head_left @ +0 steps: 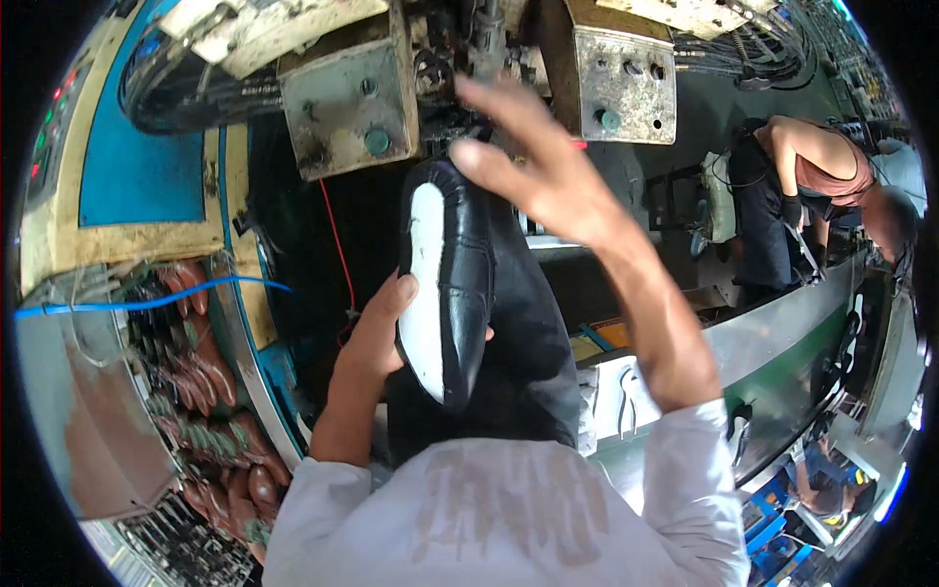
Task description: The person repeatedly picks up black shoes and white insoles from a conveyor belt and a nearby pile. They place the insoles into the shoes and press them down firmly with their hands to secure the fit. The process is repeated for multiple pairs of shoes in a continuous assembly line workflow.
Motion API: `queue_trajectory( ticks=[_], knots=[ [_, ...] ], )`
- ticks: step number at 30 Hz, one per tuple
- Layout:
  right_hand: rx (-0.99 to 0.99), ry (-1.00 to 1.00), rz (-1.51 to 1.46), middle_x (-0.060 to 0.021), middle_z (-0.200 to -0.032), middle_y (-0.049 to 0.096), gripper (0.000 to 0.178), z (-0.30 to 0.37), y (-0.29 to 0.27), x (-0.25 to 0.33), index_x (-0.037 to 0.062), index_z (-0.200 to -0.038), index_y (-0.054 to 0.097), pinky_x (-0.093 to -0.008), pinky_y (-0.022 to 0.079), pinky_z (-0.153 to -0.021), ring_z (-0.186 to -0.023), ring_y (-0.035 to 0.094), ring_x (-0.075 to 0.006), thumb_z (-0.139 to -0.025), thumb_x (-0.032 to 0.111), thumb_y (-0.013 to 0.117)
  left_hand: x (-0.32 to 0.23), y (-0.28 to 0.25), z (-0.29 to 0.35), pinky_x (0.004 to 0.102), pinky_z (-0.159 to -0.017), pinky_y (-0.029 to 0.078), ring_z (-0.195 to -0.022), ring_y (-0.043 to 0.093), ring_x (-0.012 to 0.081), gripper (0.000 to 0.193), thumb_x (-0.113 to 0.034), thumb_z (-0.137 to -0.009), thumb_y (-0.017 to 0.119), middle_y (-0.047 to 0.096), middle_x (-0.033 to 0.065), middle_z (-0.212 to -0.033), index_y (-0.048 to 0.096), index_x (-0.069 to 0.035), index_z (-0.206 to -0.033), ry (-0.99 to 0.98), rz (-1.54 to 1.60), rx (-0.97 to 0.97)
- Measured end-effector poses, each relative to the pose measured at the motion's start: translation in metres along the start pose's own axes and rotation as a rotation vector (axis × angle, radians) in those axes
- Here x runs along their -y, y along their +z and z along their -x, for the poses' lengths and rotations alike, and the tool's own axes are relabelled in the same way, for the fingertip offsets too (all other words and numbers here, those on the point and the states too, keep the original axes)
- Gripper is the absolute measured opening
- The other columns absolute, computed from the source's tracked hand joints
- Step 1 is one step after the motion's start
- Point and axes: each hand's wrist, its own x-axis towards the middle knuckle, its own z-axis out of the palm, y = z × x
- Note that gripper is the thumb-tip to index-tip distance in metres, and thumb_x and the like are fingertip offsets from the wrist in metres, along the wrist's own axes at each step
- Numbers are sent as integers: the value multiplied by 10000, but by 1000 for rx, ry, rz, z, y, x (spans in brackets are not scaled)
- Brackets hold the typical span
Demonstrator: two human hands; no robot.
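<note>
shoe looks stiff, slick, best gripped mid-length, where the left hand clamps it; the right hand hovers, splayed, near its far end.

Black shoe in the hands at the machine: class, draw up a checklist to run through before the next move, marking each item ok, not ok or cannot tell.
1. Left hand grips the black shoe: ok; its thumb lies over the shoe's edge.
2. White underside in view: ok; it faces up toward the camera.
3. Right hand grips the shoe: not ok; it is open, fingers spread past the shoe's upper end.
4. Right fingers clear of the machine: cannot tell; they blur in front of it.
5. Green buttons untouched: ok; neither hand is on one.
6. Pliers out of hand: ok; they lie at the right.
</note>
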Motion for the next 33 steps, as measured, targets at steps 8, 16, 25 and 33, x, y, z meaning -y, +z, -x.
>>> queue_trajectory(
  ticks=[8,16,25,33],
  knots=[
    [-168,389,-433,-151,-1457,631,512,121,100,-4,47,-1496,609,-387,460,-1127,-1317,594,-223,-1058,310,645,40,10,70,393,-1156,438,-1382,550,256,903,-376,-1041,699,555,186,-1540,214,11,-1697,-107,-292,-394],
    [203,388,-826,-140,-1421,657,556,121,209,63,22,-1567,519,-367,519,-1080,-1254,647,-223,-1111,324,620,131,-16,221,434,-1125,501,-1337,595,264,912,-299,-966,717,540,145,-1557,237,-167,-1730,379,216,-475],
    [462,547,-648,-197,-1305,716,396,129,252,16,-73,-1381,623,-414,612,-999,-1137,748,-313,-1095,199,640,214,-121,386,394,-1206,368,-1452,473,320,955,-240,-996,729,424,244,-1636,139,-83,-1730,835,50,-1623],
    [397,619,-602,-202,-1251,729,318,152,246,-4,-77,-1321,639,-416,621,-987,-1116,747,-316,-1093,142,610,299,-272,413,421,-1194,374,-1433,507,418,997,-288,-995,709,462,306,-1594,59,-126,-1733,425,-104,-2066]
  ],
)
